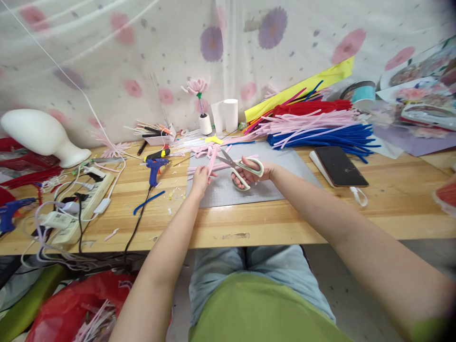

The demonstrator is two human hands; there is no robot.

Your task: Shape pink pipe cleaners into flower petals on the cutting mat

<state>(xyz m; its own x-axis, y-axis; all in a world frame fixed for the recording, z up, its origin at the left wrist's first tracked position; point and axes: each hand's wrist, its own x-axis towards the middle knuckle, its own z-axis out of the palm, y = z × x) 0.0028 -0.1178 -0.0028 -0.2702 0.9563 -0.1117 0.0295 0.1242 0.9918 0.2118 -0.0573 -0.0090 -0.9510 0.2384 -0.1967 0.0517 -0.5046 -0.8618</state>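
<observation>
My left hand (202, 179) is closed on pink pipe cleaners (213, 156), which stick up from its fingers over the grey cutting mat (228, 195). In my right hand (249, 175) is a pair of scissors (243, 186) with pale handles. Their blades are parted and point up and left, close to the pink pipe cleaners; whether they touch I cannot tell. More pink pipe cleaners lie on the mat behind and beside my left hand. A small yellow piece (214, 139) lies just beyond them.
Bundles of blue pipe cleaners (327, 141), pink and red ones lie at the back right. A phone (340, 166) rests on the right. To the left are a blue glue gun (155, 170) and a power strip (89, 202) with tangled cables. A pink flower (198, 86) stands in a white pot (205, 125).
</observation>
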